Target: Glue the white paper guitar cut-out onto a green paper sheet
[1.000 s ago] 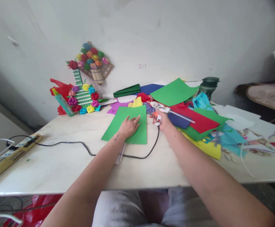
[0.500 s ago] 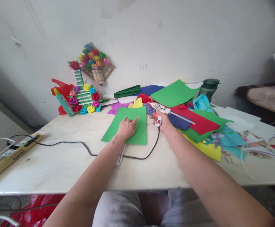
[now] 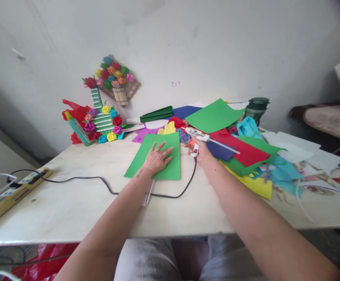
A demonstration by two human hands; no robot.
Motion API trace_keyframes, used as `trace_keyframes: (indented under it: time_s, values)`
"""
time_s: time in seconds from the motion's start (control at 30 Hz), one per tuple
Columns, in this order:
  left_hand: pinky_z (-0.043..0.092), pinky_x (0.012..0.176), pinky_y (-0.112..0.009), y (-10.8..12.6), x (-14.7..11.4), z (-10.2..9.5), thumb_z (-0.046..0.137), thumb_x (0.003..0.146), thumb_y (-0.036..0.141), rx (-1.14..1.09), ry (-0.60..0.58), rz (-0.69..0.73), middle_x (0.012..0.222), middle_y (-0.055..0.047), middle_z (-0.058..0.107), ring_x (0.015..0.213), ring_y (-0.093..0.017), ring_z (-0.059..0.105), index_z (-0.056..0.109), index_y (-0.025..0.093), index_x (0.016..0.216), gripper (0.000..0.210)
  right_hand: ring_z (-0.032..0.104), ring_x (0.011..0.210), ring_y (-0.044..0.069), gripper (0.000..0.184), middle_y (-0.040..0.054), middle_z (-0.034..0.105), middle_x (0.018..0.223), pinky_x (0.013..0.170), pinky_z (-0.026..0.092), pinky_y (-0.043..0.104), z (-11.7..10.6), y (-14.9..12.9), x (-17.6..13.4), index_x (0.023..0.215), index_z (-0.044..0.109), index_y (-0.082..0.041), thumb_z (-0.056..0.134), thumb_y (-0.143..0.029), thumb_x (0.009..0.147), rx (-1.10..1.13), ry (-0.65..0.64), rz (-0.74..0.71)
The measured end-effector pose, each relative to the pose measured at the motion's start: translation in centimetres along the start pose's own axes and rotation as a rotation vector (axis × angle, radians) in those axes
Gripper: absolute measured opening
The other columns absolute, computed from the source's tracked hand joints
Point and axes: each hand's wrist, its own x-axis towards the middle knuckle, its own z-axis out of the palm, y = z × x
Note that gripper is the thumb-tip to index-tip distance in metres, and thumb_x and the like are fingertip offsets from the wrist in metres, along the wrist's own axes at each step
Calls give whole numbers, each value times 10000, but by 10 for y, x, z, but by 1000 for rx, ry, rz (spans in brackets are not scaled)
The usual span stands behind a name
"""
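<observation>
A green sheet [image 3: 137, 164] lies on the table in front of me. My left hand [image 3: 157, 158] rests on it with the fingers spread, holding nothing. To the right of the sheet, my right hand [image 3: 200, 151] is wrapped round the handle of a white hot glue gun [image 3: 197, 134]. Its nozzle points to the upper left, and a glue stick [image 3: 225, 146] sticks out of its back end. A black cord [image 3: 172, 196] runs from the handle across the table to the left. Something white and flat [image 3: 146, 195] shows partly from under the green sheet and my left forearm.
A power strip [image 3: 17, 195] lies at the left edge. Behind stand a glue bottle [image 3: 80, 130] and a guitar-shaped craft piece [image 3: 104, 121] with paper roses. Coloured sheets [image 3: 247, 150] and scraps pile up on the right, near a dark green bottle [image 3: 257, 110].
The fingers of my left hand have spread out and flattened on the green sheet. My right hand keeps the glue gun in nearly the same place.
</observation>
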Motion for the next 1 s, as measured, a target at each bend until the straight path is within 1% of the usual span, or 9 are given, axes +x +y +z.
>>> trace_keyframes:
  time_s: [0.1, 0.2, 0.4, 0.57, 0.67, 0.8, 0.83, 0.9, 1.0]
  values:
    - [66, 1057, -441, -1, 3, 8, 215, 869, 469, -29, -93, 36, 1267, 32, 471, 1284, -161, 200, 338, 279, 1296, 483, 400, 281, 62, 189, 29, 619, 545, 312, 385, 208, 0, 0, 0, 656, 512, -163, 509, -320, 762, -3, -6, -1]
    - [84, 1056, -441, -1, 6, 12, 192, 870, 474, -21, -117, -7, 1282, 8, 455, 1265, -158, 253, 325, 262, 1303, 501, 397, 280, 62, 188, 24, 614, 539, 311, 384, 209, 0, 1, 0, 659, 514, -160, 511, -320, 759, -6, -6, -7]
    - [113, 1055, -428, 0, 7, 12, 222, 891, 363, -4, -9, -46, 1148, -8, 574, 1155, -154, 420, 365, 251, 1282, 431, 398, 288, 62, 194, 24, 616, 547, 317, 388, 214, 0, 0, -1, 659, 516, -158, 490, -314, 772, -9, -9, -6]
    - [114, 1050, -446, -1, 4, 12, 277, 881, 293, 35, 95, -46, 967, -33, 654, 1067, -169, 494, 424, 237, 1244, 396, 396, 282, 62, 191, 24, 612, 543, 318, 388, 216, 2, -1, -3, 652, 502, -160, 490, -306, 774, -2, 6, 4]
    - [109, 1047, -465, 0, 2, 10, 311, 863, 274, 65, 125, -45, 872, -44, 669, 1001, -178, 529, 470, 218, 1209, 385, 398, 281, 62, 185, 16, 606, 534, 318, 390, 214, 1, -1, -3, 658, 501, -163, 494, -309, 772, -3, 7, 0]
    - [95, 1051, -472, 1, 0, 2, 367, 829, 288, 69, 127, -59, 765, -43, 674, 917, -193, 556, 509, 180, 1177, 391, 398, 280, 61, 190, 19, 608, 534, 316, 391, 213, 0, 1, 0, 664, 514, -158, 491, -310, 775, -15, -6, -14]
    - [89, 1052, -475, 1, 0, 1, 374, 825, 297, 67, 125, -61, 757, -44, 675, 937, -201, 548, 507, 175, 1180, 398, 399, 280, 60, 193, 21, 609, 535, 315, 390, 212, -1, 1, 0, 662, 516, -156, 488, -309, 777, -17, -6, -16]
    - [71, 1050, -487, 1, -1, 0, 379, 825, 323, 58, 124, -52, 829, -49, 676, 1060, -219, 483, 483, 181, 1207, 421, 400, 281, 60, 197, 26, 613, 539, 313, 388, 210, -1, 1, 0, 659, 518, -154, 484, -307, 779, -17, -6, -16]
    - [91, 1045, -490, -1, 0, 4, 345, 843, 387, 19, 86, -11, 1071, -39, 615, 1234, -217, 302, 431, 214, 1248, 449, 404, 280, 60, 197, 25, 612, 543, 316, 389, 209, -2, 2, 1, 662, 515, -156, 492, -314, 778, -14, -14, -11]
